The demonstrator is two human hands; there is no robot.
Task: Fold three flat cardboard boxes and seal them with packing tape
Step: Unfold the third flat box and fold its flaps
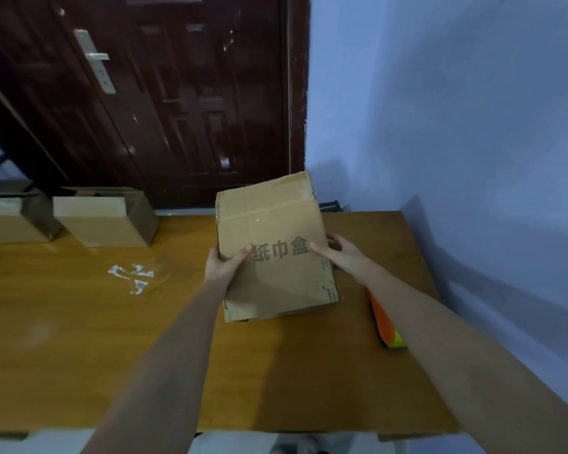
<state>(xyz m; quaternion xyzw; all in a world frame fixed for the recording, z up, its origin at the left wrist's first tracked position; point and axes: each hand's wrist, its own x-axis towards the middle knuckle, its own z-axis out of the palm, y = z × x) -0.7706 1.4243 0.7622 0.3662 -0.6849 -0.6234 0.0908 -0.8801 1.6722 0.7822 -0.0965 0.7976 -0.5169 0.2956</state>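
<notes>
A flat brown cardboard box [273, 224] with dark printed characters is tilted up off the wooden table [95, 339], its lower edge near the table top. My left hand [225, 265] grips its left edge, thumb on the front face. My right hand [340, 253] holds the right edge, thumb on the front and fingers behind. Two folded boxes stand at the table's far left: one [104, 221] with its top flaps open, and another [12, 217] partly cut off by the frame. An orange, blue and yellow object [386, 326], possibly the tape dispenser, lies under my right forearm.
White scraps or residue [132, 275] mark the table left of centre. A dark brown door [164, 93] stands behind the table. A blue wall [456, 126] runs close along the table's right side. A small dark object [328, 206] peeks out behind the held box.
</notes>
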